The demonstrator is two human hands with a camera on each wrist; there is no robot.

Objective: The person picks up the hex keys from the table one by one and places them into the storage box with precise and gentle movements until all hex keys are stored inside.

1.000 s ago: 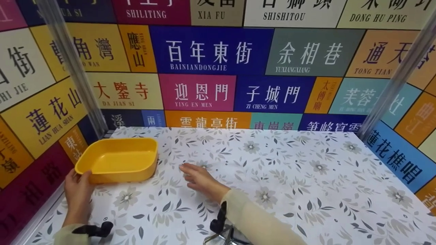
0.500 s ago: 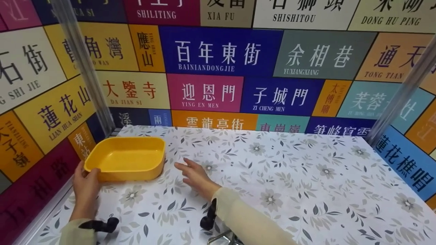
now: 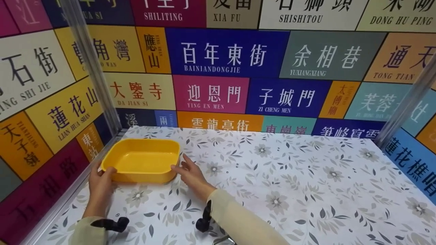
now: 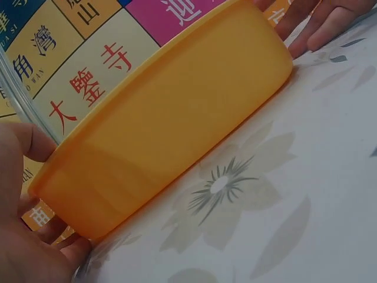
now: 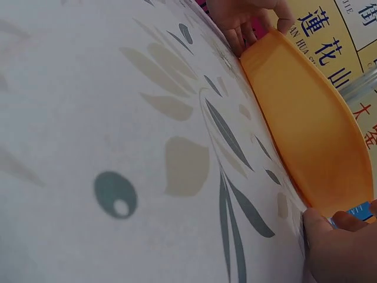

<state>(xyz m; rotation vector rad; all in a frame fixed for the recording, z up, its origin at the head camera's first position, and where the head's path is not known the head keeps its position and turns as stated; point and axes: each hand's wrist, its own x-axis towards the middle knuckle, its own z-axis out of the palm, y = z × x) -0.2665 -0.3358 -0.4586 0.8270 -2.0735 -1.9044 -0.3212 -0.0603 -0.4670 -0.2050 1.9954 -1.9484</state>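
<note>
A yellow rectangular plastic container point(image 3: 146, 161) with rounded corners stands on the table towards the back left; nothing is seen inside it. My left hand point(image 3: 100, 182) grips its front left corner. The thumb lies at the rim and the other fingers lie outside and low, as the left wrist view shows around the container wall point(image 4: 171, 118). At the opposite front corner, my right hand point(image 3: 194, 175) touches the container with the thumb, its fingers extended alongside the right end. In the right wrist view, part of my right hand point(image 5: 341, 247) appears by the container's near end point(image 5: 312, 124).
A floral-patterned tabletop point(image 3: 299, 190) stretches to the right of the container. Close to the left rises a side wall of coloured name panels point(image 3: 51, 183), with a back wall behind. A metal object point(image 3: 224, 241) shows partly at the bottom edge.
My right hand has come left to the container's right corner. The container has slid a little to the right over the table, with my left hand still gripping it. The head view has turned slightly left.
</note>
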